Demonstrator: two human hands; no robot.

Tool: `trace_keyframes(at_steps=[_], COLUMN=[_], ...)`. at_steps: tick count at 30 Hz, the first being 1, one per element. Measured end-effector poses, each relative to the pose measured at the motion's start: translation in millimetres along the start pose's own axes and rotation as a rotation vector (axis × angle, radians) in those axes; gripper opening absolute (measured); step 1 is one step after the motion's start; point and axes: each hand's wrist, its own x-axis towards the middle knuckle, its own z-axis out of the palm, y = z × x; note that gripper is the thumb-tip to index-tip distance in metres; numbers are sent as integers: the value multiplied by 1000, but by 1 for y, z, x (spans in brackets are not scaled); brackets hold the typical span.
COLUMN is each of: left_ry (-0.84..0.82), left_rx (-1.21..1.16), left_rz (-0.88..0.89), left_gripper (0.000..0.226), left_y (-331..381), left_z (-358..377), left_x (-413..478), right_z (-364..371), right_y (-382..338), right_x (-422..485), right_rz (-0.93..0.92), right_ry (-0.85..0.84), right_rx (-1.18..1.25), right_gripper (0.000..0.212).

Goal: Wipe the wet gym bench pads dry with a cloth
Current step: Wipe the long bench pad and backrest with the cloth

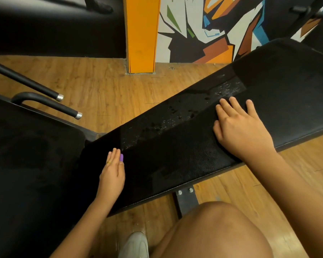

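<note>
1. Long bench pad (185, 155): black, runs from the 7 o'clock area up to 2 o'clock. A 2nd pad (26, 164) adjoins it at 9 o'clock.
2. Droplets (175, 118): wet strip along the far half of the long pad, from ctr toward 1 o'clock.
3. L hand (112, 173), 7 o'clock of ctr: fingers straight and together, laid flat on the pad's left end. Nothing seen in its grip. Purple tip (121, 157) on one finger.
4. R hand (241, 127), 3 o'clock: palm down, fingers spread flat on the pad, fingertips at the wet strip's edge. Nothing gripped.
5. Cloth: cannot tell it apart from the black pad.
6. Surrounds: wood floor (101, 86), orange pillar (141, 34) at 12, mural wall (213, 25) at 1, chrome-tipped bars (45, 90) at 10, knee (222, 229) and shoe (134, 244) at 6.
</note>
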Motion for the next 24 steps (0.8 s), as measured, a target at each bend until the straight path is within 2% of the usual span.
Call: trace_keyframes(at_steps=[7, 12, 18, 24], left_ry=[-79, -163, -108, -79], left_rx=[98, 141, 51, 35], left_rz=[-16, 34, 67, 55], left_gripper=[50, 55, 54, 51], left_y=[9, 0, -24, -8], left_z=[-15, -23, -15, -11], left_x=[66, 33, -23, 33], right_z=[0, -1, 1, 3], right_y=[-2, -1, -1, -1], right_x=[1, 1, 3, 2], right_rz=[-3, 2, -4, 9], right_ry=[8, 5, 7, 30], right_rx=[-5, 6, 17, 29], right_gripper=[62, 63, 62, 62])
